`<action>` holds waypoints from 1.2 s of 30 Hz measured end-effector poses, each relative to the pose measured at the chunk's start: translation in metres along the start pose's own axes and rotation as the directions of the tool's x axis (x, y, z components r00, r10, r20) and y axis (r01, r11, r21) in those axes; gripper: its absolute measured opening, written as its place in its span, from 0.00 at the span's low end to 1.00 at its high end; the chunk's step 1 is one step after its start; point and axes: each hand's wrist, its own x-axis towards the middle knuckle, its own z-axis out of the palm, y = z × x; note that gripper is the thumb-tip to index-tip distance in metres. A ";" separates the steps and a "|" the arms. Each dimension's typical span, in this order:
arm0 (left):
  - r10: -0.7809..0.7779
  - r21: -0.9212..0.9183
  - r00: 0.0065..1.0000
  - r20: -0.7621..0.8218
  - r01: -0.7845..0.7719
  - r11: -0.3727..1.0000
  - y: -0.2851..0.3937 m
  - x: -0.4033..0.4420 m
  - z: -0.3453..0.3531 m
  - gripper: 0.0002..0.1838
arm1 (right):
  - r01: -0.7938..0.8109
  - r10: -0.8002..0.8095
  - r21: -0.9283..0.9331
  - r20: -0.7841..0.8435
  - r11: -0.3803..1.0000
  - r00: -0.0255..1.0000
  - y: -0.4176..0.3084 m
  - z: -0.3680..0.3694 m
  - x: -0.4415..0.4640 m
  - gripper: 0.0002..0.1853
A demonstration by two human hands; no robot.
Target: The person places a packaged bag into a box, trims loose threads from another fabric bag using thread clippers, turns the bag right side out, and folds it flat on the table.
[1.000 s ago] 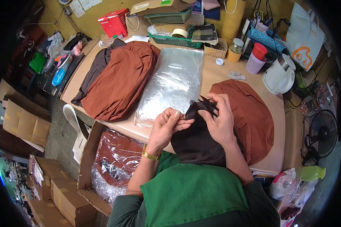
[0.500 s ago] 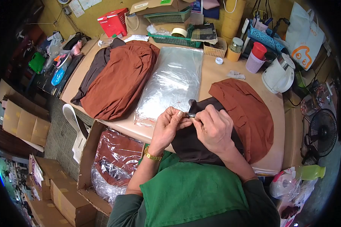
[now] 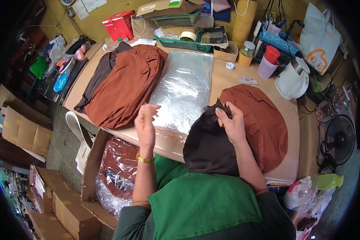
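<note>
Bunched in my right hand [image 3: 234,123] is the edge of a dark brown cloth [image 3: 208,140], pinched between thumb and fingers and raised off the table. The cloth hangs down to my lap, beside a rust-brown cloth [image 3: 264,124]. My left hand [image 3: 146,122], with a gold bracelet at the wrist, is raised apart from it, left of the cloth and near a stack of clear plastic bags [image 3: 182,88]. Its fingers are curled together; whatever they hold, if anything, is hidden.
A pile of rust-brown and dark cloth [image 3: 128,84] lies on the table's left. An open carton [image 3: 93,176] with plastic-wrapped brown cloth stands below. A white kettle [image 3: 293,78] and a pink basket [image 3: 267,69] stand at the back right; a black fan [image 3: 340,134] is beyond.
My hands were close together around a small dark shiny piece at the cloth's edge. My left hand has moved away to the left; my right hand now grips and lifts the dark brown cloth.
</note>
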 end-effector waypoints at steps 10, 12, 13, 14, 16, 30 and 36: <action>-0.233 0.205 0.884 0.406 0.160 0.966 0.008 -0.021 0.050 0.11 | 0.055 -0.056 -0.044 -0.012 0.997 0.998 -0.008 0.006 0.000 0.16; -0.319 0.103 0.901 0.294 0.302 0.948 0.015 -0.022 0.051 0.10 | 0.051 -0.052 -0.035 -0.025 0.998 0.998 -0.009 0.004 0.000 0.16; -0.381 0.135 0.884 0.272 0.357 0.924 0.018 -0.022 0.050 0.10 | 0.037 -0.037 -0.058 0.001 0.998 0.999 -0.008 0.002 -0.001 0.14; -0.382 0.136 0.884 0.270 0.358 0.924 0.018 -0.023 0.050 0.10 | 0.023 -0.021 -0.080 0.028 0.997 0.999 -0.008 0.000 -0.001 0.12; -0.353 0.038 0.898 0.261 0.356 0.934 0.013 -0.026 0.050 0.11 | 0.060 -0.060 -0.012 -0.034 0.998 0.998 -0.010 0.011 -0.001 0.10; -0.032 0.511 0.998 0.053 0.000 0.860 -0.091 -0.035 0.028 0.15 | -0.026 -0.064 -0.500 -0.161 0.866 0.985 0.103 -0.054 0.000 0.09; -0.594 -0.366 0.776 0.214 0.627 0.688 -0.095 -0.031 0.027 0.11 | -0.065 -0.061 -0.587 -0.192 0.807 0.980 0.093 -0.050 -0.001 0.09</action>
